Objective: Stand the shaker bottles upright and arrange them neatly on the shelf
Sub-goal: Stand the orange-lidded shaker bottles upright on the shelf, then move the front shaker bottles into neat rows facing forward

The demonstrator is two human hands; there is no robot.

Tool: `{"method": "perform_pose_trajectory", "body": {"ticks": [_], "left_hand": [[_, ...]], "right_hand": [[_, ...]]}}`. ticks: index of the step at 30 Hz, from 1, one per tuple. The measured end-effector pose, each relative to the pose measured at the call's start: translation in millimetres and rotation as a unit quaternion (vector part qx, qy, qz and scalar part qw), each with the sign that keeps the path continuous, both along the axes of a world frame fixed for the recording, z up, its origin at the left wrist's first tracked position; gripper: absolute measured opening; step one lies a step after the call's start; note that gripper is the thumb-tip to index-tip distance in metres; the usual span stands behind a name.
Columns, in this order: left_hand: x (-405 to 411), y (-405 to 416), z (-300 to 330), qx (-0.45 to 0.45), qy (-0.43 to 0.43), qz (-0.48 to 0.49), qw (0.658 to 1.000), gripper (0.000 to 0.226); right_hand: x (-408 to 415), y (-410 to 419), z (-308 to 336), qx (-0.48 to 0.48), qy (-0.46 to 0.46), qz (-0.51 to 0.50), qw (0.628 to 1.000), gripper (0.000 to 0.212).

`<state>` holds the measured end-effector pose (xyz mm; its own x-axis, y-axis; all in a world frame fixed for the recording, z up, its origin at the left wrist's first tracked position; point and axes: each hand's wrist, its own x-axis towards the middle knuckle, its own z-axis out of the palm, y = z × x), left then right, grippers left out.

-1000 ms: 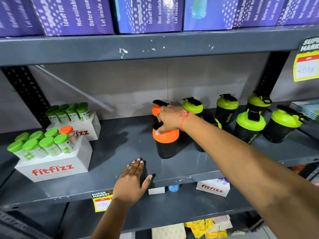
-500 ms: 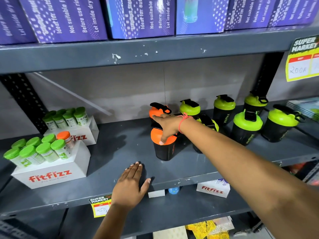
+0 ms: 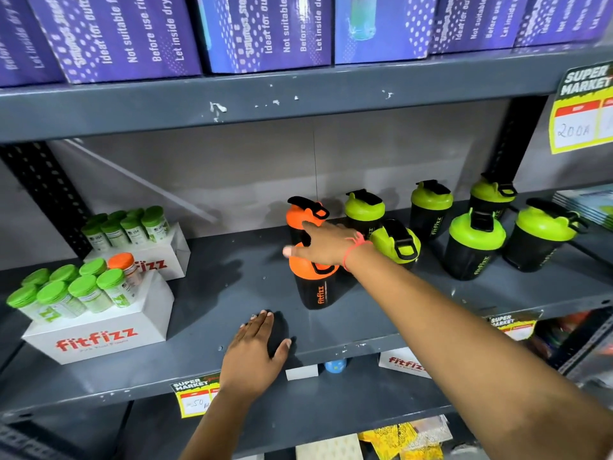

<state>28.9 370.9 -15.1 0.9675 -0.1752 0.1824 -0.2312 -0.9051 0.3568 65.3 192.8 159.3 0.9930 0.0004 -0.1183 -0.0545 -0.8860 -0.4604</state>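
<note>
Two black shaker bottles with orange lids stand upright mid-shelf, the front one point(image 3: 315, 290) ahead of the rear one point(image 3: 303, 214). My right hand point(image 3: 323, 244) lies over the front bottle's lid with fingers spread, the index tip touching the rear bottle. Right of them stand several green-lidded shakers point(image 3: 476, 240), all upright. One green-lidded shaker point(image 3: 396, 244) leans behind my wrist. My left hand point(image 3: 255, 350) rests flat and empty on the grey shelf point(image 3: 215, 293) near its front edge.
Two white fitfizz boxes, front point(image 3: 96, 330) and rear point(image 3: 159, 257), hold green-capped tubes at the shelf's left. Purple cartons point(image 3: 265, 28) fill the shelf above. A black upright post point(image 3: 507, 144) stands at the back right. Price tags point(image 3: 580, 107) hang on the shelf edges.
My right hand has loosened from the front orange lid, its fingers now spread and reaching toward the rear orange bottle. The left hand has stayed in place.
</note>
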Motion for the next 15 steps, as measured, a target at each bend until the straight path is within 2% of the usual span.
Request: {"method": "perform_pose_trajectory", "body": {"ticks": [2,4,6,7,10,15], "left_hand": [[3,-9,5,-0.094,0.029,0.025,0.995,0.057],[5,-24,15,-0.264,0.069,0.048,0.961,0.049],[8,-40,23,-0.411,0.115,0.051,0.903,0.045],[11,-47,24,-0.444,0.128,0.047,0.885,0.046],[21,-62,21,-0.463,0.151,0.038,0.873,0.052],[28,-71,15,-0.473,0.16,0.009,0.866,0.057]], "right_hand": [[1,-2,-23,0.108,-0.129,-0.045,0.985,0.048],[2,0,-57,0.267,-0.226,-0.146,0.925,0.038],[-5,-2,-92,0.359,-0.197,-0.225,0.884,0.04],[-5,-2,-110,0.382,-0.161,-0.232,0.88,0.048],[-3,1,-141,0.387,-0.085,-0.184,0.9,0.067],[-4,1,-144,0.375,-0.046,-0.161,0.912,0.064]]}}
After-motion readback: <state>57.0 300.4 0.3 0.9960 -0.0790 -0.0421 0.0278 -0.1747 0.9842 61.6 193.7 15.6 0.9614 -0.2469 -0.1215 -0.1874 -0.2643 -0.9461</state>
